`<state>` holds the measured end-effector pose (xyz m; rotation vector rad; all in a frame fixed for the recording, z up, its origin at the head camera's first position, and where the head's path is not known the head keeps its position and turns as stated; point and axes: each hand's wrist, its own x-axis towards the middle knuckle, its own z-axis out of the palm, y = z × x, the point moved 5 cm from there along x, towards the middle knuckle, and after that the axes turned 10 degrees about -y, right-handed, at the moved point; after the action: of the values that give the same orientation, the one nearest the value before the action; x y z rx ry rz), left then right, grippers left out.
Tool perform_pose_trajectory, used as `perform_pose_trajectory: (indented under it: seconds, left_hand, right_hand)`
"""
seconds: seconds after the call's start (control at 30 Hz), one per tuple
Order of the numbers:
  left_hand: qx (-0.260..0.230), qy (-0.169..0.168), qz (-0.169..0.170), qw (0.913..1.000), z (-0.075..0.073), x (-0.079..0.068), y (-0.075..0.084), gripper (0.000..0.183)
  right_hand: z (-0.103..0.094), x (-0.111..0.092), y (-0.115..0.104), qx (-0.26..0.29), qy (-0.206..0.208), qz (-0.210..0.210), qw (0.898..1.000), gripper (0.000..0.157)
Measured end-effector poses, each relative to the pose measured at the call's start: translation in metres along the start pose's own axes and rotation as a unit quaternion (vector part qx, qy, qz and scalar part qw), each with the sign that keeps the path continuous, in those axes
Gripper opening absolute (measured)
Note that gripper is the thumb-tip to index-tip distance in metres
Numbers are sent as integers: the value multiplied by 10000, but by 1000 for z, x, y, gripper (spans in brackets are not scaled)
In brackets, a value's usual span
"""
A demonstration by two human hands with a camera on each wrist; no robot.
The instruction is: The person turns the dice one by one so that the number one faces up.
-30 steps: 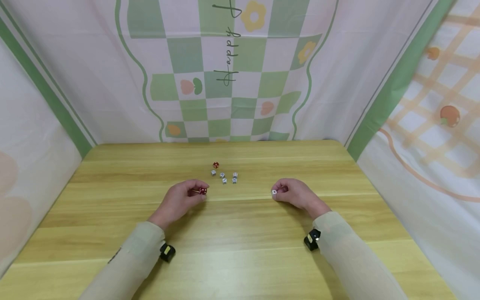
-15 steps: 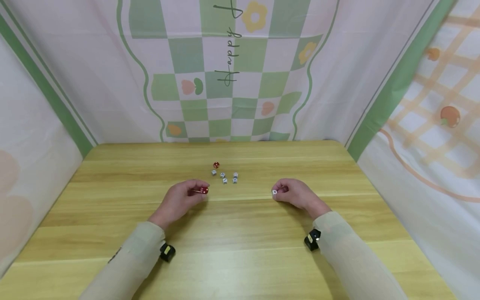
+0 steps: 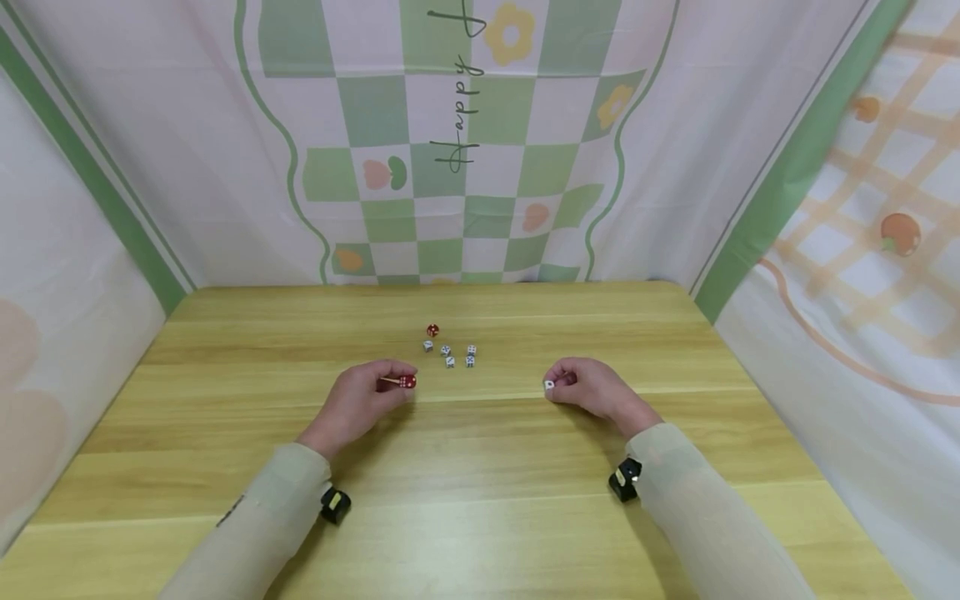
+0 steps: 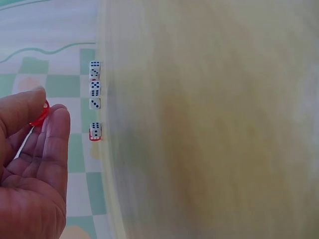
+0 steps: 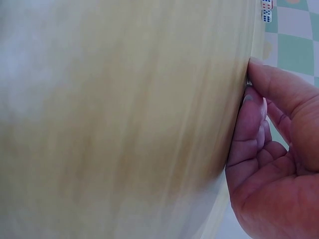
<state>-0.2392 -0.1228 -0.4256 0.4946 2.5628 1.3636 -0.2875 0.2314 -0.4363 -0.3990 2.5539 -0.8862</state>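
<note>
In the head view, my left hand (image 3: 362,402) pinches a red die (image 3: 408,382) with white dots between thumb and fingers, over the table left of centre. A thin pale stick (image 3: 391,381) runs from the die back into that hand. Over on the right, my right hand (image 3: 596,390) pinches a white die (image 3: 549,385), one dark dot showing, low at the tabletop. Its fingers hide that die in the right wrist view. Between and beyond the hands lie several white dice (image 3: 450,362) and another red die (image 3: 432,331).
The wooden table (image 3: 480,492) ends at a hanging cloth (image 3: 435,221) with green checks. More cloth hangs along both sides. Each sleeved forearm rests low over the table and wears a black wrist camera (image 3: 335,505).
The red die in my left hand has turned slightly, showing a different face, and more of the stick shows. My right hand stays in place. The dice on the table have not moved.
</note>
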Motion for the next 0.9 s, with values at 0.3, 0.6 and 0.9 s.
perform_pose_trajectory:
  seconds: [0.3,0.6,0.9]
  left_hand:
    - [89,76,116,9999,1,1,0,29]
    - [160,96,115,9998,0,0,1,28]
    - [105,105,-2,9999,0,-1,1,29]
  right_hand:
    - [0,0,0,81,11,-17,10000,10]
    - [0,0,1,161,-10,25,9999,11]
    - [0,-1,0,167,-18,5,9999,10]
